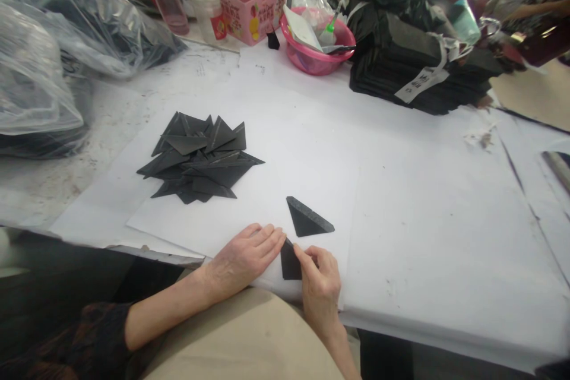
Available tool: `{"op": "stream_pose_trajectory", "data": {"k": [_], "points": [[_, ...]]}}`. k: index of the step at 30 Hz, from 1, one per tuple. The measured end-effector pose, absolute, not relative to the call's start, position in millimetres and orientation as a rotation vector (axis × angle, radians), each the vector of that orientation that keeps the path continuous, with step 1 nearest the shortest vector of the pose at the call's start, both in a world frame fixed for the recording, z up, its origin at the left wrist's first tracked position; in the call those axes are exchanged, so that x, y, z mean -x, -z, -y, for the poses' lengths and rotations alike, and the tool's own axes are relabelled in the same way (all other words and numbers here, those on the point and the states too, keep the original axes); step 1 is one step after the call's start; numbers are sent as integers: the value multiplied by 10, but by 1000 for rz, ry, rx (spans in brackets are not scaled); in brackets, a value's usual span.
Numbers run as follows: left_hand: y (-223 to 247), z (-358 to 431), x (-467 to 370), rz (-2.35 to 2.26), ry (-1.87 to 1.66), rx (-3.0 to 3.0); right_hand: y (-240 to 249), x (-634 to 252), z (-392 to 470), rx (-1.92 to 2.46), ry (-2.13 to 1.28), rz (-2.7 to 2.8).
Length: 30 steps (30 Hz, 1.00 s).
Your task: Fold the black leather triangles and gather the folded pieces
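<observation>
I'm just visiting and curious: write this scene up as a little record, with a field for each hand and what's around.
Left hand: fingertips at the top of a black piece
Right hand: fingers at that piece's right edge
Just beyond the hands: one black triangle, lying alone
Left of triangle: loose pile of black pointed pieces
Surface: white sheets
Far side: pink box, pink bowl, tagged black stack
</observation>
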<state>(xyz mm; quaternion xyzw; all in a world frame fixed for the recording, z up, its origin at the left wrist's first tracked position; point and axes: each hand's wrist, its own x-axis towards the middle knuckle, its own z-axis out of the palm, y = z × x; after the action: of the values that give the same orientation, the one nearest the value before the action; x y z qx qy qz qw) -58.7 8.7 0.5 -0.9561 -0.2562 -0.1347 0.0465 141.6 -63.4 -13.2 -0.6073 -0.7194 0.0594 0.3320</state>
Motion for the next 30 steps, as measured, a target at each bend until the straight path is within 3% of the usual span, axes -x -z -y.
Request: {"op": "stream_pose_trajectory", "data": {"k": [30], "points": [[-16,-113,580,791,340,2897,178,-1332,594,1608,-44,1941]]}}
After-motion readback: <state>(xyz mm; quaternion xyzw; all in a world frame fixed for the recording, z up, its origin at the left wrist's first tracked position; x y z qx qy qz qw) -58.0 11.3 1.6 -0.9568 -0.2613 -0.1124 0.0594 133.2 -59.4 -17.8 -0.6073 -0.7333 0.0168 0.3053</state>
